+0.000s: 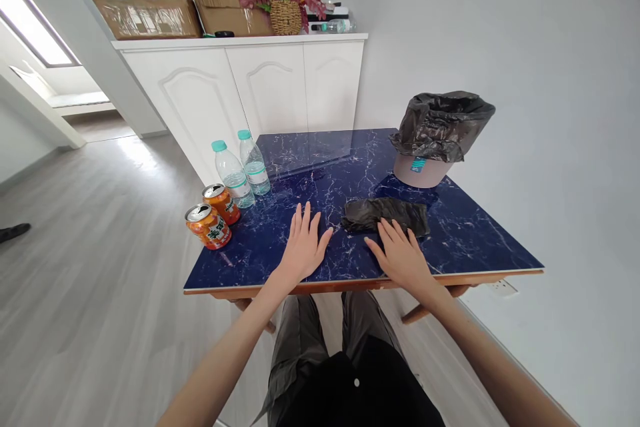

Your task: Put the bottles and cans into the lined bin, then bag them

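My left hand (304, 245) lies flat on the dark blue table (300, 180), fingers spread and nothing in it. The fingertips of my right hand (400, 253) rest on the near edge of a folded black plastic bag (360, 214); the fingers are stretched out, not gripping. Behind that bag, at the right, stands a trash bin (423, 172) lined with another black bag (437, 123). To the left of my left hand are two orange drink cans (213, 230) with opened tops. Two clear plastic bottles (234, 177) with teal caps stand upright just behind the cans.
A white cabinet (275, 90) stands behind the table, bearing cardboard boxes (150, 17), a flower basket (286, 17) and a lying bottle (337, 26). The wall (550, 113) runs close along the right. My legs are under the table's near edge. A dark shoe (15, 232) shows at far left.
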A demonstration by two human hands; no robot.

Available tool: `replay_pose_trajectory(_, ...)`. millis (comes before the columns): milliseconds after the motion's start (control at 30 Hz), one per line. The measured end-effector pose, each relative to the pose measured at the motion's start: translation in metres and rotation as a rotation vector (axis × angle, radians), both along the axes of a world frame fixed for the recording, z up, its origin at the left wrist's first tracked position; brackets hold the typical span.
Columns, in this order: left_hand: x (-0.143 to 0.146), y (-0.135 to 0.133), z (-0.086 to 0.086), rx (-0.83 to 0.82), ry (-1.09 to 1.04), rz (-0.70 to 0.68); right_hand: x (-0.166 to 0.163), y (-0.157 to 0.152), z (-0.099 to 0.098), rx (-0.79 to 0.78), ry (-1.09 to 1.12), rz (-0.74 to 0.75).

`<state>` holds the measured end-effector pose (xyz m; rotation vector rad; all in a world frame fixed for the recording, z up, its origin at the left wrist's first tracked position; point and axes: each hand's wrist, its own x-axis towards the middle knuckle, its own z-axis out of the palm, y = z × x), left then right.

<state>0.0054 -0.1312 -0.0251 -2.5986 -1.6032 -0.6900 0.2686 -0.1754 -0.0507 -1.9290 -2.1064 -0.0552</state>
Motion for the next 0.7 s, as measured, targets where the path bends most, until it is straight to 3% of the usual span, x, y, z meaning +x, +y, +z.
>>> replay_pose_trajectory(500, -0.002, 0.003, 0.0, -0.037, -0.025, -0.01, 0.195, 0.022, -0.037, 0.079, 0.028, -0.099)
replay_pose_trajectory(600, -0.002, 0.003, 0.0, -0.031, -0.011, -0.012, 0.204, 0.018, -0.039, 0.151, 0.052, -0.104)
replay_pose_trajectory(700, -0.002, 0.004, -0.001, -0.035, 0.028, -0.022, 0.187, 0.012, -0.031, 0.298, 0.119, -0.087)
